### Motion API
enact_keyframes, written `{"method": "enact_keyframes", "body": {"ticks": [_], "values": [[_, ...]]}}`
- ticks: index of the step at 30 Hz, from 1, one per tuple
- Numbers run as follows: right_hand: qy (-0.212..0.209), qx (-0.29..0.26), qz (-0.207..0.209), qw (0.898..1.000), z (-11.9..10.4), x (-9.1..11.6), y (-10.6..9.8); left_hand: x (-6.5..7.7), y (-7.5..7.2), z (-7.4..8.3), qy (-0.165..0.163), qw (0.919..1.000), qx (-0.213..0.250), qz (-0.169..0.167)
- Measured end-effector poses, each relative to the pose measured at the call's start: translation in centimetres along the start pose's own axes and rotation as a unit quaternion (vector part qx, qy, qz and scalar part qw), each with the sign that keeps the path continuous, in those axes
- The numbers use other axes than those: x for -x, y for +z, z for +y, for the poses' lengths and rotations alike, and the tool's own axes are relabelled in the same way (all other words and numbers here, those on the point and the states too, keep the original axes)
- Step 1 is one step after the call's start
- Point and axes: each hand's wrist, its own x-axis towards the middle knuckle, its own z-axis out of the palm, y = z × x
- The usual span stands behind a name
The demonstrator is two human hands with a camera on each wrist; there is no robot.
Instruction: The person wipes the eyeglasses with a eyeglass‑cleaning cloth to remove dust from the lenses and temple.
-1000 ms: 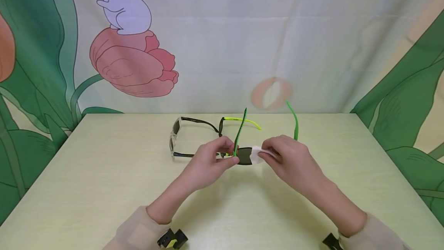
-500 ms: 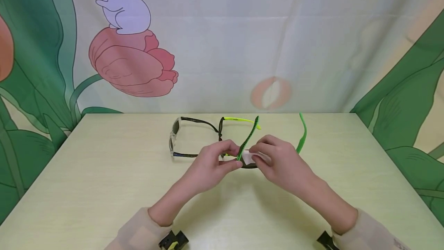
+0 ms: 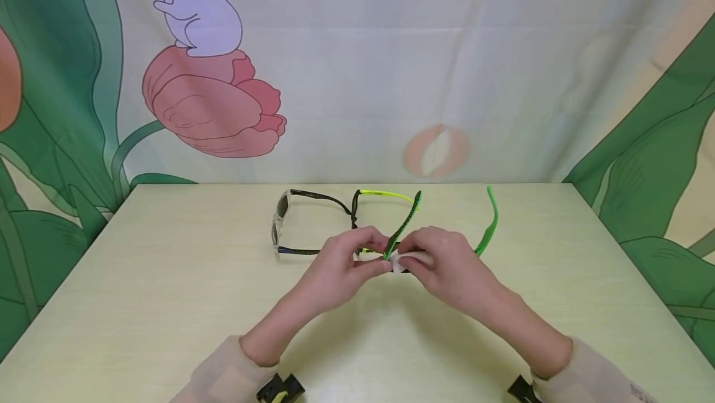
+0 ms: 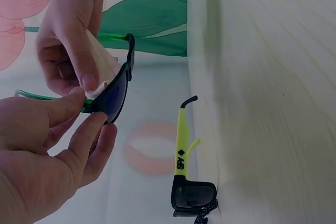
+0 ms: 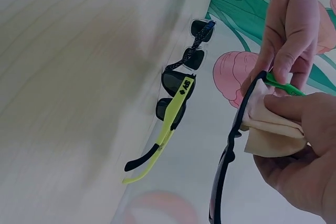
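Above the table, my left hand (image 3: 341,266) pinches a pair of black sunglasses (image 4: 116,100) with green temples at the corner by one hinge. Both temples point away from me, one green temple (image 3: 489,229) showing past the right hand. With thumb and fingers, my right hand (image 3: 455,266) grips a folded pale cloth (image 5: 273,124) and presses it against the inner side of the lens nearest the left hand. In the head view the hands and cloth cover most of the front frame; the right wrist view shows its edge.
Behind the hands, black sunglasses with yellow temples (image 5: 173,103) stand on the table (image 3: 167,291). Left of them are clear-framed sunglasses (image 3: 281,207) with dark temples. A printed curtain (image 3: 346,80) hangs at the table's back edge.
My right hand has moved left with the cloth, from the lens's middle toward the hinge in my left hand. The sunglasses have tilted and shifted slightly right and lower.
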Motion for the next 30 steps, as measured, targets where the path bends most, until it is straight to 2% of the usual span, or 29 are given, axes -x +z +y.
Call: {"method": "enact_keyframes", "body": {"ticks": [8, 12, 15, 18, 20, 21, 25, 30], "values": [[-0.017, 0.121, 0.004, 0.993, 0.0, -0.2, 0.1, 0.2, 0.1, 0.2, 0.001, 0.9999, -0.006, -0.016], [-0.012, 0.151, 0.005, 0.989, 0.1, -0.2, 0.1, 0.2, 0.1, 0.3, 0.002, 0.9998, -0.007, -0.017], [-0.003, 0.132, -0.002, 0.991, 0.2, -0.3, 0.1, 0.3, 0.0, 0.8, 0.002, 0.9999, -0.003, -0.014], [0.004, 0.089, -0.009, 0.996, 0.2, -0.3, 0.1, 0.5, -0.1, 2.2, 0.0, 0.9999, 0.002, -0.011], [0.008, 0.061, -0.014, 0.998, 0.2, -0.3, 0.0, 0.6, -0.1, 2.3, -0.001, 0.9999, 0.007, -0.009], [0.008, 0.05, -0.017, 0.999, 0.2, -0.3, 0.0, 0.5, -0.1, 2.3, -0.002, 0.9999, 0.007, -0.009], [0.009, 0.034, -0.025, 0.999, 0.0, -0.4, -0.2, 0.1, 0.2, 0.4, 0.006, 0.9999, 0.009, -0.011], [0.014, 0.068, -0.024, 0.997, 0.0, -0.4, -0.1, 0.1, 0.3, 0.4, 0.008, 0.9996, 0.017, -0.019]]}}
